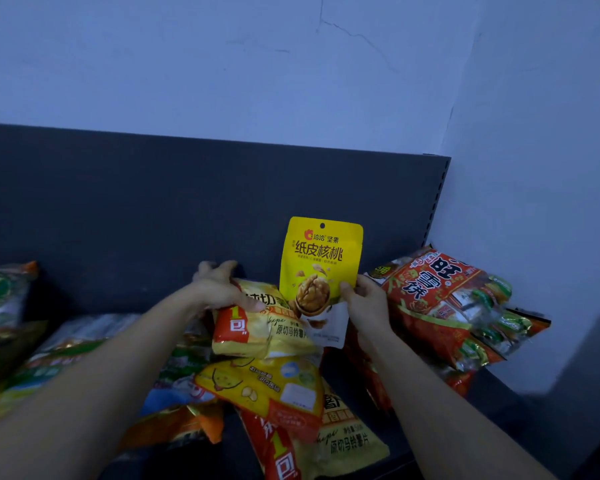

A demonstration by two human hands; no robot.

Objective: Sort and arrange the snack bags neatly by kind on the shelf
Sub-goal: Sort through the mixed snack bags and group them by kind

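Sorting underway. Your right grip (pixel 364 301) pinched walnut pouch (pixel 321 261) by lower edge, pouch upright above it. Your left grip (pixel 219 289) clutched chip bag (pixel 257 329), touching pouch. Red cracker bags (pixel 440 299) lay just right of right grip. Next, likely: pouch needed own spot on shelf (pixel 499 407), chips stacked together.

Dark grey shelf (pixel 118 209) w/ back panel: red cracker bags (pixel 440 306) stacked at rt end, yellow chip bags (pixel 354 445) heaped ctr, mixed bags (pixel 66 355) piled left.
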